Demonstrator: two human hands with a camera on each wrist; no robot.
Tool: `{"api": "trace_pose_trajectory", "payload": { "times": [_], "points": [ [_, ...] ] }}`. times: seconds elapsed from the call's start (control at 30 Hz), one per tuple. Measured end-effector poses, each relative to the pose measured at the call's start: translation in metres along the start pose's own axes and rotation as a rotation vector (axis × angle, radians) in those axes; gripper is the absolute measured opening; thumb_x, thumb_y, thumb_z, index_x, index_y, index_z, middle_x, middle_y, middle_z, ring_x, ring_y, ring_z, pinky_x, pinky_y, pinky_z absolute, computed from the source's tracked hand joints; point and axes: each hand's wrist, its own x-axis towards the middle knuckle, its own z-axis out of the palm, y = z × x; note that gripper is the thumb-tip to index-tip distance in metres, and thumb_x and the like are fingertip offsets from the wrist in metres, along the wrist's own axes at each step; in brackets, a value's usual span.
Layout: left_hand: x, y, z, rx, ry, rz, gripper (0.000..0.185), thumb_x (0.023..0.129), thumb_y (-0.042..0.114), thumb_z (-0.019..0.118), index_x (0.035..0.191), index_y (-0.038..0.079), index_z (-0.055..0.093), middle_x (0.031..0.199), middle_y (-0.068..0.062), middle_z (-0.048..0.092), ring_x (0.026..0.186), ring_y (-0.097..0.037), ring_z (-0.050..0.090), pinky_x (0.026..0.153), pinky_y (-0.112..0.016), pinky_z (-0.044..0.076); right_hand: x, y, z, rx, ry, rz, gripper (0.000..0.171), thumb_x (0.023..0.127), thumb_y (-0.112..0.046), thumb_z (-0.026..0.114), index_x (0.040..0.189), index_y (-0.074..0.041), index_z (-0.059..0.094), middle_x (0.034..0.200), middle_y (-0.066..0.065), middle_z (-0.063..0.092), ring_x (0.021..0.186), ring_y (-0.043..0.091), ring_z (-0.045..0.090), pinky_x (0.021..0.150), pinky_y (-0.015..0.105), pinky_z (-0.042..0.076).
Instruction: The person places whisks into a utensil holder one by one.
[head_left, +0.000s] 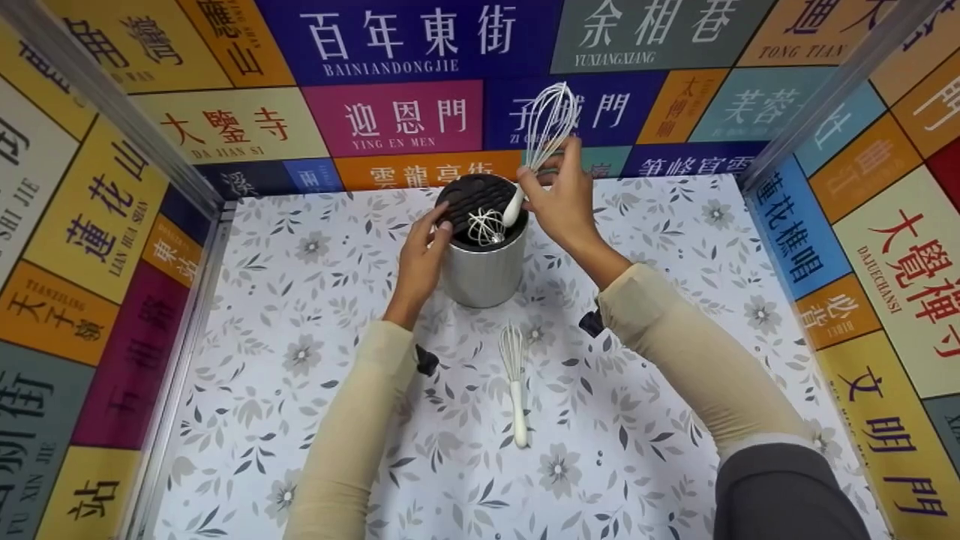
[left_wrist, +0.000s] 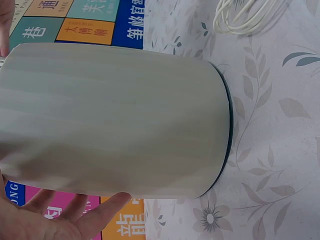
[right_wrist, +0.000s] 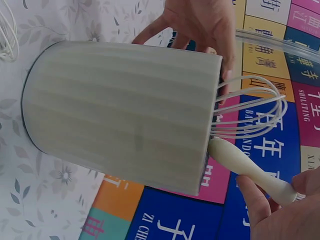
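A: Where was the whisk (head_left: 541, 142) in the head view?

B: Upper centre of the frame, in the right hand (head_left: 564, 199). The fingers were curled round its white handle, pinching it. Wire loops up, handle end down, dipping just inside the rim of the holder (head_left: 484, 266).

A: So its long axis?

B: Nearly upright, tilted a little, the loops leaning toward the upper right and the handle tip toward the holder's mouth at lower left. The holder sat directly below and just left of that hand, so the right hand was the nearer one to the opening.

A: And the left hand (head_left: 421, 259)?

B: On the holder's left side, fingers over the rim, thumb low on the wall, steadying it. In the left wrist view the palm and fingers (left_wrist: 75, 220) lay against the pale wall, only loosely bent.

A: How did the whisk look?

B: Thin white wires in a balloon shape, smooth cream handle thickening toward the end. The right wrist view showed the handle (right_wrist: 250, 170) between the fingertips at lower right.

A: Anything else?

B: A second whisk (head_left: 486, 225) already stood loops-up inside the holder's dark slotted top. A third whisk (head_left: 515, 382) lay flat on the floral tabletop (head_left: 300, 420), below the holder at centre frame, handle toward the bottom edge, well apart from both hands.
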Motion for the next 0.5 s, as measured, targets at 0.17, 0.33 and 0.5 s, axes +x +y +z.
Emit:
{"api": "trace_pose_trajectory", "payload": {
  "times": [0.17,0.33,0.5],
  "points": [
    [-0.001,0.0,-0.001,0.0,-0.004,0.006,0.043,0.107,0.04,0.05,0.149,0.028,0.055,0.154,-0.001,0.05,0.144,-0.013,0.044,0.116,-0.032,0.041,-0.005,0.014,0.009,-0.096,0.01,-0.055,0.047,0.097,-0.029,0.067,0.132,-0.011,0.041,0.11,0.006,0.065,0.095,0.015,0.071,0.07,0.03,0.062],
    [-0.002,0.001,-0.001,0.013,-0.01,0.014,0.044,0.108,0.041,0.049,0.15,0.029,0.053,0.155,0.0,0.049,0.144,-0.013,0.044,0.116,-0.033,0.041,-0.008,0.022,0.012,-0.164,0.011,-0.078,0.045,0.097,-0.032,0.067,0.129,-0.012,0.042,0.113,0.006,0.065,0.099,0.017,0.071,0.084,0.032,0.058],
    [-0.001,0.001,-0.001,0.009,-0.006,0.019,0.044,0.108,0.039,0.049,0.15,0.028,0.054,0.154,-0.001,0.05,0.144,-0.014,0.044,0.116,-0.033,0.041,-0.007,0.023,0.012,-0.187,0.01,-0.069,0.043,0.095,-0.029,0.069,0.127,-0.013,0.045,0.112,0.006,0.066,0.1,0.019,0.07,0.09,0.035,0.057]
  ]
}}
